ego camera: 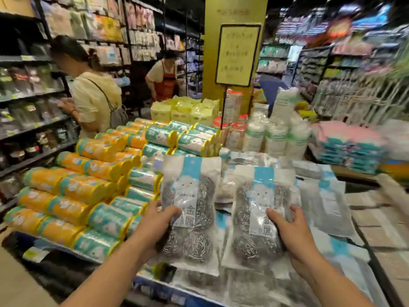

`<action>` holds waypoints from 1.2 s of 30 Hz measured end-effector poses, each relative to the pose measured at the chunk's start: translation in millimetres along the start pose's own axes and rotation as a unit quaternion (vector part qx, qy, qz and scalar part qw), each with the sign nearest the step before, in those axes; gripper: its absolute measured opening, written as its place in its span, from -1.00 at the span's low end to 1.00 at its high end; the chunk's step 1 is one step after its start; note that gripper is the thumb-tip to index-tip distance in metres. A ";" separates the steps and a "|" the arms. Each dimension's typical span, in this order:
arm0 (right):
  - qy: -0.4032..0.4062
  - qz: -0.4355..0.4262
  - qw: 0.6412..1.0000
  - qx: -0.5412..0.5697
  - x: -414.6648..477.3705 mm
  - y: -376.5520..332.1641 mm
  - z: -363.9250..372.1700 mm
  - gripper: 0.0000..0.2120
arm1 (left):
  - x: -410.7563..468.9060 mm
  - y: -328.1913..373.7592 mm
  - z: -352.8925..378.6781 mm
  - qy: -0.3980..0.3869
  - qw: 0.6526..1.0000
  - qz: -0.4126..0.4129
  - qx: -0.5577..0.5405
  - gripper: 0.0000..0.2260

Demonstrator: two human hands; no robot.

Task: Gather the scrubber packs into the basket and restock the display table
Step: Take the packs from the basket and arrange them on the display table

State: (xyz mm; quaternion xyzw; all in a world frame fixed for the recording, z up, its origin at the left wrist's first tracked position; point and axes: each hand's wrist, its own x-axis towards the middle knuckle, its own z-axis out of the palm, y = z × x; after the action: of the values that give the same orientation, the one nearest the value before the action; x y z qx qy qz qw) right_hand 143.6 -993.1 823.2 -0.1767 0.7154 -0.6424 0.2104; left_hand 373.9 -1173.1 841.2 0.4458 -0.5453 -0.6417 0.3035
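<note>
Signboard point(238, 54) writing is blurred; "金属" is read on left scrubber pack point(194, 191), gripped by left hand point(155, 226), and right scrubber pack point(261, 196), gripped by right hand point(294, 238).

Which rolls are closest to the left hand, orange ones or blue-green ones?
The blue-green wrapped rolls with yellow ends lie right beside the left hand; the orange wrapped rolls are stacked farther to the left.

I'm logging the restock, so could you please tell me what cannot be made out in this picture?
Basket: nowhere in the head view.
Sign text: blurred, unreadable.
Table stock under the two scrubber packs: covered by them, left hand and right hand.
Right shelves: motion-blurred goods.
</note>
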 end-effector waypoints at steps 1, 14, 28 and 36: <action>0.007 0.011 1.000 0.009 22.9 1.7 -25.4 -0.38 | 8.7 1.5 32.6 -0.010 1.000 0.003 0.010 -0.56; 0.145 0.113 0.980 -0.071 237.2 51.4 -234.3 -0.32 | 117.7 -9.5 353.9 -0.097 0.986 -0.015 0.134 -0.81; 0.142 0.127 0.972 -0.138 298.2 94.9 -248.0 -0.50 | 169.4 -64.1 443.0 -0.032 0.932 0.022 0.361 -0.46; 0.161 0.077 0.949 -0.259 299.8 97.3 -241.4 -0.44 | 173.4 -70.8 440.1 -0.020 0.857 0.070 0.511 -0.44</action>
State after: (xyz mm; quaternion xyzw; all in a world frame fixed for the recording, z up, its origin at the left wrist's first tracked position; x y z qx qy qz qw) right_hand -236.7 -935.1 725.0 -0.0637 0.8929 -0.4369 0.0877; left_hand -89.3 -1120.4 734.1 0.4862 -0.8320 -0.2589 0.0663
